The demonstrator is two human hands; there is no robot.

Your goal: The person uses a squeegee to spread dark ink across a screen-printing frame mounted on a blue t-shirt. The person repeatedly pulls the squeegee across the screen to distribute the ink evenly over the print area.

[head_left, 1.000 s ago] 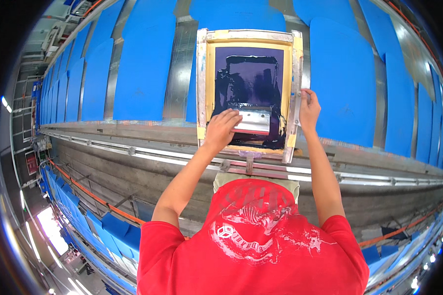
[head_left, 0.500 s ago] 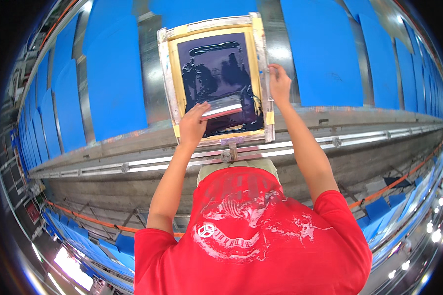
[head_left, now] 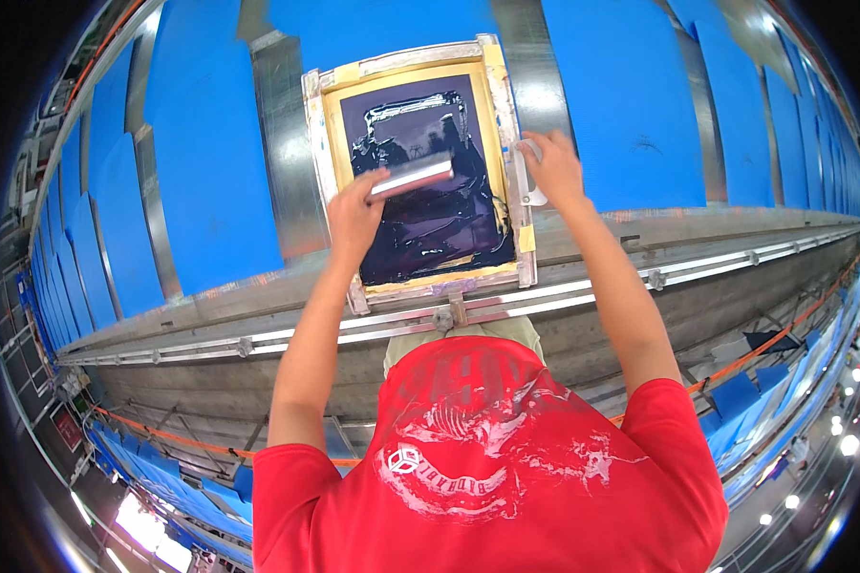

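Observation:
A silk-screen frame (head_left: 504, 115) with a yellow taped inner border lies in front of me on the long table. Dark, glossy ink (head_left: 420, 250) is spread in uneven streaks over its mesh. My left hand (head_left: 355, 215) grips one end of a metal-handled squeegee (head_left: 413, 179), which is tilted across the middle of the mesh. Whether its blade touches the mesh I cannot tell. At the frame's right side, my right hand (head_left: 556, 170) is closed around a pale handle-like piece (head_left: 528, 181); the fingers partly hide it.
Blue panels (head_left: 621, 105) cover the table on both sides, with bare metal strips (head_left: 289, 134) between them. A metal rail (head_left: 344, 334) runs along the near edge, with a bracket (head_left: 457, 310) under the frame. Another row of blue panels (head_left: 158, 463) stands behind me.
My left hand has moved the squeegee away from me, from the near end of the mesh to its middle. My right hand has closed around the pale piece at the frame's side.

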